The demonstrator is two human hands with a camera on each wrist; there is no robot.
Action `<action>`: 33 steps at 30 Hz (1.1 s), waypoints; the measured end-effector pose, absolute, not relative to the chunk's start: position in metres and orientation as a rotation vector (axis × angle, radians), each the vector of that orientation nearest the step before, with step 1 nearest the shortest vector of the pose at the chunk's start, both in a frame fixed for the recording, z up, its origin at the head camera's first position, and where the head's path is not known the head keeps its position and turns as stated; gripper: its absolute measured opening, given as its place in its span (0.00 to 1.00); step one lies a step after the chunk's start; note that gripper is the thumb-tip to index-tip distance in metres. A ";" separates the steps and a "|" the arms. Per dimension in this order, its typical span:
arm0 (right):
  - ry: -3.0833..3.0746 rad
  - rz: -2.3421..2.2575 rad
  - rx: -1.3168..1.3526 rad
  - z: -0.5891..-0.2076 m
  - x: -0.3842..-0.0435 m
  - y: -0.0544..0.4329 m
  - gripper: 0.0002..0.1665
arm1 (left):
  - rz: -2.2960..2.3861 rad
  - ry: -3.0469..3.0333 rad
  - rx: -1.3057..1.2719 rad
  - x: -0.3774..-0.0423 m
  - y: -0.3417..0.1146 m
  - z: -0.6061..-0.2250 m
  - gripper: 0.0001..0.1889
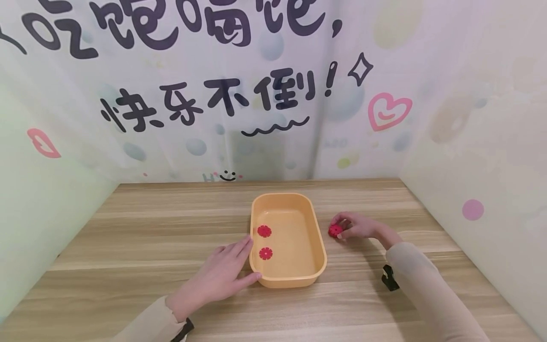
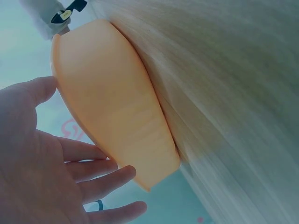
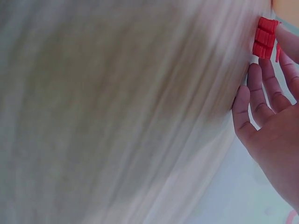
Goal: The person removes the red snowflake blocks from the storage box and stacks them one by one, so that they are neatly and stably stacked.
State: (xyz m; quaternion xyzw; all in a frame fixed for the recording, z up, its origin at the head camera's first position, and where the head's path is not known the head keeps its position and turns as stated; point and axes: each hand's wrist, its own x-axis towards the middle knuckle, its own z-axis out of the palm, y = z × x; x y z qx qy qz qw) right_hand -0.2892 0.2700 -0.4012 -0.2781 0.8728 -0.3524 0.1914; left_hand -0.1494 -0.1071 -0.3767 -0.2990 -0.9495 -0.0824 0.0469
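Note:
A light orange plastic basin (image 1: 293, 282) stands on the table, its long sides running away from me. Inside, along its left side, lie two red notched snowflake discs (image 1: 264, 231) (image 1: 266, 253). My left hand (image 1: 220, 271) rests against the basin's left rim, thumb at the near corner, fingers fairly straight; the left wrist view shows them spread along the wall. To the right of the basin, my right hand (image 1: 358, 227) pinches a red snowflake disc (image 3: 278, 52) between thumb and index finger. Right beside it in the right wrist view is a small stack of red discs (image 3: 265, 38).
The wood-grain table (image 1: 171, 213) ends at a printed curtain (image 1: 192, 156) behind the basin. Pale side walls (image 1: 491, 166) close in the left and right. Each wrist carries a black strap (image 1: 390, 278).

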 end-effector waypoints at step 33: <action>2.661 -1.034 -0.913 -0.351 -0.304 0.252 0.21 | -0.253 -2.875 -0.912 -0.149 -0.108 -0.378 0.41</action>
